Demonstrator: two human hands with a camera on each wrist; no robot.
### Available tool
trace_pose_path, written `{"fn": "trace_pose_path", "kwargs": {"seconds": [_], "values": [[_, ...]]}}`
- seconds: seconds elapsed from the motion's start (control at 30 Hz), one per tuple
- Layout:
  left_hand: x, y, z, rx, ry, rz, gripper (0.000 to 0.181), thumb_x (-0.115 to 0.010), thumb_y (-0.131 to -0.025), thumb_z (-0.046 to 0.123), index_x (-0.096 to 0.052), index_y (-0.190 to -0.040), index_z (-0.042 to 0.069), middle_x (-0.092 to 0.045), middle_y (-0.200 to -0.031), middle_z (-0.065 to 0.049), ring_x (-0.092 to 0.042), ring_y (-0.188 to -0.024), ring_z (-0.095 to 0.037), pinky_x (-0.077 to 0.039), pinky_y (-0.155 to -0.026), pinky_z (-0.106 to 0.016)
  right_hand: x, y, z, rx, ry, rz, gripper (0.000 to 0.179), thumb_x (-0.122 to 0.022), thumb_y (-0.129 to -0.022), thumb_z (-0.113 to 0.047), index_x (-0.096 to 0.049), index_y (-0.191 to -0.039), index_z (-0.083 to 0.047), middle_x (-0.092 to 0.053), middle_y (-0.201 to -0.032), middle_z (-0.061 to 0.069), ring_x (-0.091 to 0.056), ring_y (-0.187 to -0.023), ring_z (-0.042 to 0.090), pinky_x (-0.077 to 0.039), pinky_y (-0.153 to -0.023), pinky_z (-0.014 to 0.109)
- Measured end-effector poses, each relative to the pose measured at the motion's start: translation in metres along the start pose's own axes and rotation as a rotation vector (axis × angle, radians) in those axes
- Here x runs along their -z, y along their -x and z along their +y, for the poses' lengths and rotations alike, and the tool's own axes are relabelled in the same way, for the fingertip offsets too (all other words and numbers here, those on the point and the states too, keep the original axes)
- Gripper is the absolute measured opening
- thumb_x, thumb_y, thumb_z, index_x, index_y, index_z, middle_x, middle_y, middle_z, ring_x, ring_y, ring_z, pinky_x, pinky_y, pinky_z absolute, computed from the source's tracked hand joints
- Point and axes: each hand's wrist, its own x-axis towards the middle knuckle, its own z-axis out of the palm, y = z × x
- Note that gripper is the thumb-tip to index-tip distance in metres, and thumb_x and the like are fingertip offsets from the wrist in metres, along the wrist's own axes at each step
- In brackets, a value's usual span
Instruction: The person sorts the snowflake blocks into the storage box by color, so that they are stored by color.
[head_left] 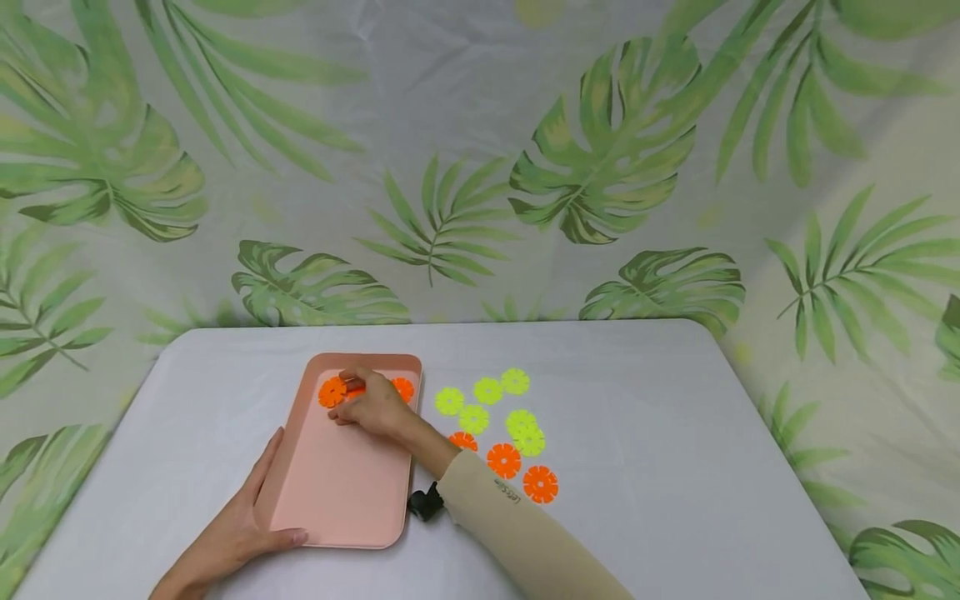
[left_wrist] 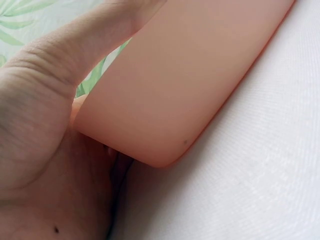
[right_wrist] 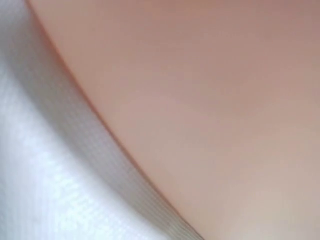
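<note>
A pink tray (head_left: 337,492) lies lengthwise on the table. My left hand (head_left: 243,521) grips its near left corner, thumb over the near rim and fingers along the left side. In the left wrist view, the tray's outer wall (left_wrist: 185,80) sits between thumb and palm. Over the far part of the tray, my right hand (head_left: 373,406) pinches an orange notched disc (head_left: 355,392), mostly hidden by the fingers. One orange disc (head_left: 332,392) lies just left of these fingers and another orange disc (head_left: 402,389) to their right, both inside the tray. Only blurred pink tray surface (right_wrist: 200,110) and white cloth fill the right wrist view.
Several yellow-green notched discs (head_left: 487,390) are spread on the white table (head_left: 637,467) right of the tray, two overlapping. Nearer are three orange discs (head_left: 503,460), one partly behind the right forearm. A small black device (head_left: 426,502) shows beside the right sleeve. Leaf-patterned cloth (head_left: 450,208) hangs behind.
</note>
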Motion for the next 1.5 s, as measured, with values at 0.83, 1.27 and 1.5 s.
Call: {"fn": "trace_pose_path", "kwargs": {"seconds": [0.83, 1.27, 1.5], "values": [[-0.002, 0.001, 0.001, -0.011, -0.01, 0.011, 0.129, -0.086, -0.08, 0.012, 0.005, -0.167, 0.039, 0.0, -0.175, -0.02, -0.017, -0.13, 0.03, -0.016, -0.092, 0.002, 0.046, 0.016, -0.022, 0.185, 0.111, -0.032, 0.039, -0.065, -0.098, 0.002, -0.06, -0.136, 0.004, -0.065, -0.133, 0.026, -0.074, -0.108, 0.038, -0.061, -0.091, 0.049], [0.0, 0.002, 0.001, 0.016, -0.003, -0.004, 0.129, -0.086, -0.081, 0.011, 0.006, -0.167, 0.041, -0.001, -0.175, -0.02, -0.019, -0.128, 0.029, -0.017, -0.091, 0.0, 0.098, 0.042, -0.037, 0.265, 0.132, -0.028, 0.031, -0.062, -0.103, -0.003, -0.06, -0.132, 0.008, -0.062, -0.128, 0.034, -0.068, -0.109, 0.05, -0.056, -0.098, 0.057], [0.0, 0.001, 0.002, 0.041, 0.001, -0.009, 0.128, -0.086, -0.082, 0.013, 0.006, -0.166, 0.043, 0.002, -0.176, -0.017, -0.016, -0.127, 0.031, -0.016, -0.092, 0.0, 0.125, 0.055, -0.037, 0.294, 0.201, 0.025, 0.026, -0.064, -0.103, -0.008, -0.065, -0.126, 0.003, -0.066, -0.123, 0.032, -0.068, -0.106, 0.049, -0.058, -0.095, 0.057]]}}
